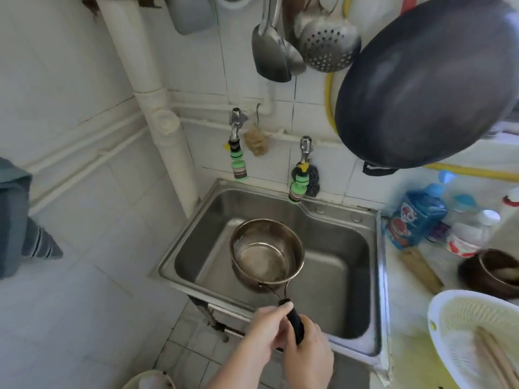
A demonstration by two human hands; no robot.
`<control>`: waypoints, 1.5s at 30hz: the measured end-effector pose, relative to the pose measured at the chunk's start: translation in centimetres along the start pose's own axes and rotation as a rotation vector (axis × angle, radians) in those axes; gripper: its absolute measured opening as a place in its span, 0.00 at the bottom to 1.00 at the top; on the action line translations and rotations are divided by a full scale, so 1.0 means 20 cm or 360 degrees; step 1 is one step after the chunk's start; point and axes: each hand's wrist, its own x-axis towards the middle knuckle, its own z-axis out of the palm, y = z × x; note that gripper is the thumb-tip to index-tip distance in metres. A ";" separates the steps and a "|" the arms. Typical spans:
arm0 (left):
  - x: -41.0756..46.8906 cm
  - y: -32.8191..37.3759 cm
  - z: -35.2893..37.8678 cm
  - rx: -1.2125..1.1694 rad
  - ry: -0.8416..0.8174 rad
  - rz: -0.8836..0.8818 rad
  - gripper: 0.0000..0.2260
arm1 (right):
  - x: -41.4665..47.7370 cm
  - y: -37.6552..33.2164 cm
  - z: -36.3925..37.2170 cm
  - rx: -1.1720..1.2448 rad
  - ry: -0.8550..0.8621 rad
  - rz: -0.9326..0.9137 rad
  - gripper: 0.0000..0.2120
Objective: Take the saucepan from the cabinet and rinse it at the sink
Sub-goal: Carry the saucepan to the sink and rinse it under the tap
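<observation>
A small steel saucepan [266, 255] with a black handle is held over the steel sink [365, 290], its mouth facing up and a little water in its bottom. Both hands grip the handle at the sink's front edge: my left hand [266, 322] on the left side with the thumb on top, my right hand [309, 357] wrapped around from the right. Two wall taps with green nozzles hang behind the sink, the left tap [237, 144] and the right tap [302, 169]. No water runs from either.
A big dark wok [427, 80], a ladle and a strainer [327, 42] hang on the wall above. On the counter to the right stand a detergent bottle [415, 217], a dark bowl [494, 272] and a white basket [477, 341]. A white pipe [165, 122] runs down on the left.
</observation>
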 end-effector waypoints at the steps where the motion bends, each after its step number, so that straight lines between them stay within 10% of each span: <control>1: 0.03 0.01 -0.02 -0.0004 -0.0045 -0.0025 0.06 | 0.01 -0.01 0.04 -0.0009 0.0040 -0.0013 0.13; 11: 0.29 0.18 -0.06 0.0059 -0.0214 -0.0065 0.06 | 0.11 -0.14 0.20 0.0316 -0.0176 0.0275 0.26; 29: 0.49 0.39 -0.09 0.0094 -0.0295 -0.0068 0.12 | 1.43 -0.98 -0.33 0.0341 -0.0006 -0.0465 0.36; 45: 0.42 0.50 -0.05 -0.0023 -0.0268 -0.0057 0.10 | 1.58 -0.94 -0.31 0.0310 -0.0176 -0.0570 0.21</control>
